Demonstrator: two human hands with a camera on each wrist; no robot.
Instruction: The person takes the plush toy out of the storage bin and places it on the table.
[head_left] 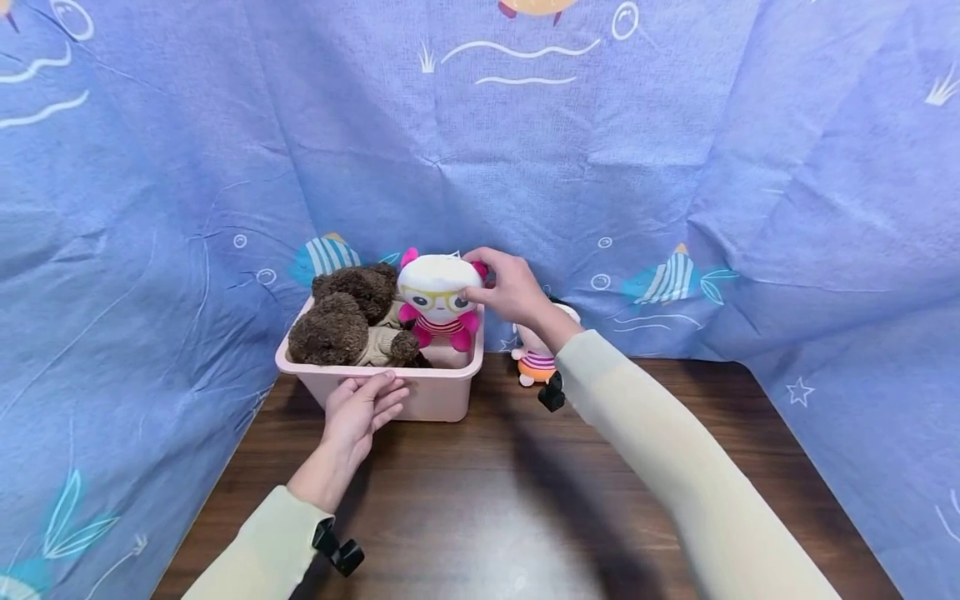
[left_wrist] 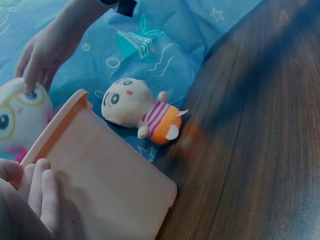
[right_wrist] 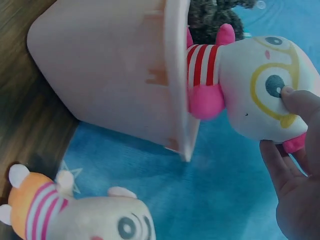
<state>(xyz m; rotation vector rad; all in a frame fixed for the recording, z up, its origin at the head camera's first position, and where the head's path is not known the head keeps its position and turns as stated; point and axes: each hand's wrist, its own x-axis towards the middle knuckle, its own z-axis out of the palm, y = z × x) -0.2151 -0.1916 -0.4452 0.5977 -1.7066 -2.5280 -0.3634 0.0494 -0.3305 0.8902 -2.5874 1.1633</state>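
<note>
"What's worn there?"

"On my feed I see pale cream sleeves (head_left: pixel 660 437), long and plain, a blocky black mount (head_left: pixel 348 557) by each cuff; left hand (head_left: pixel 365 408) and right hand (head_left: pixel 512 287) bare."

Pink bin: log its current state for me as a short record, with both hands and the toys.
container: pink bin, on the brown table
inside: two brown plush toys
left hand: grips the bin's near rim
right hand: holds the yellow-glasses doll by its head, at the bin's right end
outside: orange-bottomed doll, right of the bin
</note>
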